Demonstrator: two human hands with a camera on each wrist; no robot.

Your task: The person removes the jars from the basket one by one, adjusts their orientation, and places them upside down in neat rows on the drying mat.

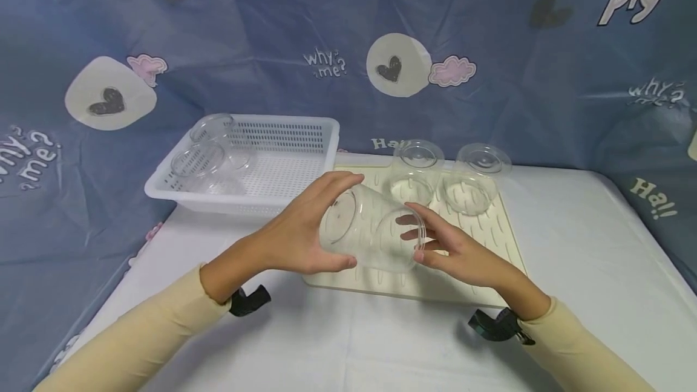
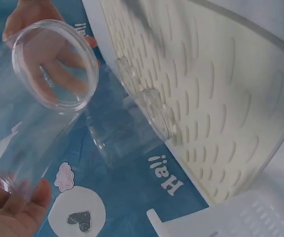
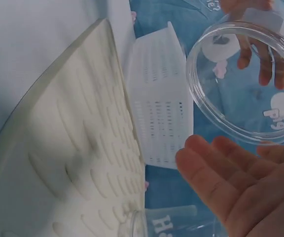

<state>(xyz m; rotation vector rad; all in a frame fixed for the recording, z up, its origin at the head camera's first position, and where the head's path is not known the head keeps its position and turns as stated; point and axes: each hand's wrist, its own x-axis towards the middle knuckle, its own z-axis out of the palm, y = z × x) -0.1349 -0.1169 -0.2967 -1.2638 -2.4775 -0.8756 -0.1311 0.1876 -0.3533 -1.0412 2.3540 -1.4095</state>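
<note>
My left hand grips a clear jar around its base end, thumb on the near side and fingers over the top. The jar is tilted on its side above a cream drying mat, its mouth toward the right. At the mouth rim is my right hand, fingers spread and fairly straight, some visible through the clear wall. In the right wrist view, its fingers extend just below the rim. Two similar jars, a left one and a right one, stand on the mat's far part.
At the back left, a white perforated basket holds two more clear jars, close to the mat's left side. A white cloth covers the table. Behind it hangs a blue printed curtain.
</note>
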